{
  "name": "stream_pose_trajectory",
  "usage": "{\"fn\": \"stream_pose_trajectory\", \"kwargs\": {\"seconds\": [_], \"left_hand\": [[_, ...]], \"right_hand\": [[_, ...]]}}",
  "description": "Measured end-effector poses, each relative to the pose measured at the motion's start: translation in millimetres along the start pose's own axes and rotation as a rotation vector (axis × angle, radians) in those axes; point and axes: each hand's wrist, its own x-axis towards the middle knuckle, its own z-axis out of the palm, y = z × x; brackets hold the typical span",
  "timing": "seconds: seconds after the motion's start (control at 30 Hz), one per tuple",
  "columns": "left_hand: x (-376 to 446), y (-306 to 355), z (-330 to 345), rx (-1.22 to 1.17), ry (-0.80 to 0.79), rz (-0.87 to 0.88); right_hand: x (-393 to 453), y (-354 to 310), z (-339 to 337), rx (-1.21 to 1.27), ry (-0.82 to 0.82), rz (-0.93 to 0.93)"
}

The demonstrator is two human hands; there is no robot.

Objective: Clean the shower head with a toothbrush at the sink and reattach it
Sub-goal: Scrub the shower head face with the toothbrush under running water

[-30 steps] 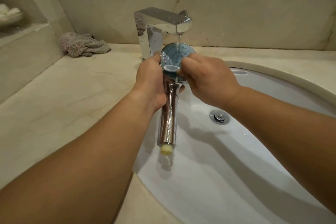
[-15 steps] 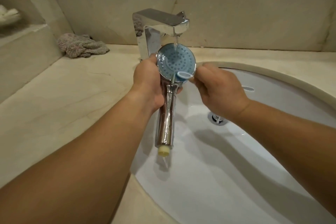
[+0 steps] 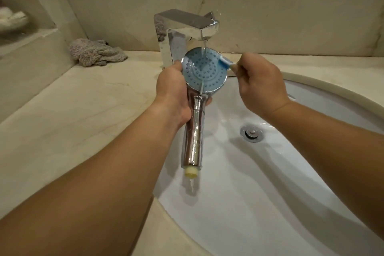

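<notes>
You held the shower head [image 3: 204, 72] over the sink [image 3: 311, 203], under the running faucet [image 3: 187, 27]. Your left hand [image 3: 173, 91] was wrapped closed around its neck; your right hand [image 3: 259, 83] pinched the toothbrush [image 3: 225, 62] against the blue face's upper right edge. Wet chrome likely handled rigid but slippery, so that neck grip, just below the head, looked soundest.

The left hand [image 3: 174, 91] is gripping the chrome shower head [image 3: 202, 72] under the running faucet [image 3: 187, 27], over the white sink [image 3: 270, 172]. The right hand [image 3: 259, 87] is pressing a blue toothbrush [image 3: 225, 62] against the blue face's upper right rim. A grey cloth [image 3: 96, 55] is lying on the counter [image 3: 72, 110].
</notes>
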Motion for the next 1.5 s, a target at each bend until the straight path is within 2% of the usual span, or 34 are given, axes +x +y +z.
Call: {"fn": "stream_pose_trajectory", "kwargs": {"seconds": [0.13,0.43,0.6,0.73,0.87,0.97,1.07,1.2,1.5], "left_hand": [[-5,-2,5,0.038,-0.022,-0.023],[-4,0,1,0.014,-0.057,-0.012],[-5,0,2,0.034,-0.038,0.033],[-4,-4,5,0.041,-0.033,0.033],[-2,-4,6,0.042,0.001,0.031],[-2,-3,5,0.055,0.018,0.019],[-3,-2,4,0.068,0.03,0.015],[-5,-1,5,0.075,0.048,0.004],[-8,-1,5,0.093,0.066,0.016]], "right_hand": [[23,-14,-3,-0.06,-0.063,-0.001],[7,-32,3,-0.084,-0.164,-0.412],[-9,-17,0,-0.069,-0.173,-0.415],[-7,-12,-12,0.034,-0.151,-0.258],[9,-2,-13,0.233,-0.166,0.201],[24,-5,-4,0.277,-0.148,0.373],[43,-14,4,0.38,-0.154,0.437],[73,-23,8,0.375,-0.107,0.466],[100,-31,4,0.458,-0.135,0.479]]}}
